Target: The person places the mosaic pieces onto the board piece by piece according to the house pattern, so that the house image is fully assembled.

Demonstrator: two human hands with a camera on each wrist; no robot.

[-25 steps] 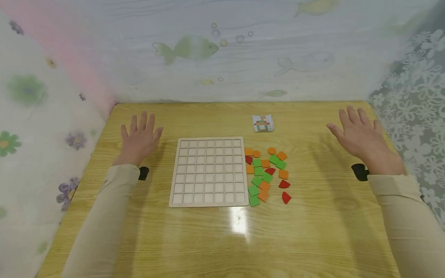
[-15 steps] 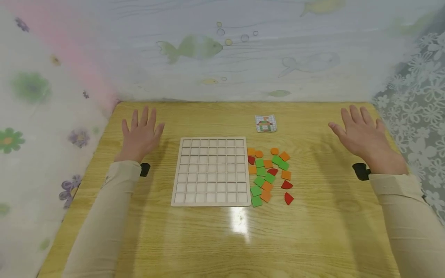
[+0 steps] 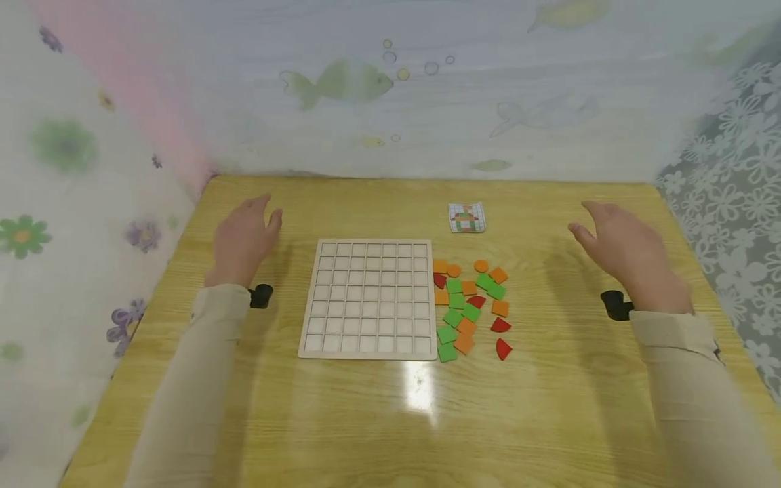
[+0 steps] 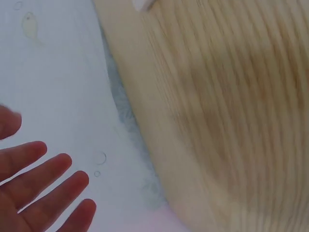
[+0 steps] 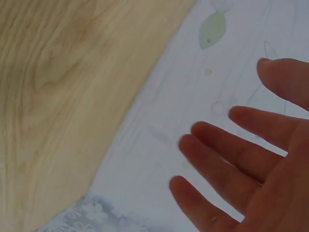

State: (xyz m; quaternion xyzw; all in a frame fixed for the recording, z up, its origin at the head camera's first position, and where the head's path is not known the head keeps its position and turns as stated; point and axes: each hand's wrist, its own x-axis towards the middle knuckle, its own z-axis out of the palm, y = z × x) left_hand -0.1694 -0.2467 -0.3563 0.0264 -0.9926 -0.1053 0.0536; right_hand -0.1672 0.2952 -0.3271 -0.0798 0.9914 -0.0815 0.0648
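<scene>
My left hand hovers over the table's left side with nothing in it; its fingers look spread and nearly straight in the left wrist view. Over the right side is my right hand, also holding nothing, its fingers apart and slightly bent. Between the hands lies a pale wooden grid board with bare square cells. Against and beyond its right edge are scattered flat pieces: green squares, orange squares, orange discs and red quarter-circles. Behind them lies a small pattern card.
The wood-grain table meets a fish-painted wall at the back. A flowered wall stands on the left, and a white flower-patterned surface on the right. Black wrist mounts jut inward from both sleeves.
Both hands have turned from flat, fingers-spread poses to more sideways ones, thumbs facing inward. The right hand has shifted a little left. Board, pieces and card stay where they were.
</scene>
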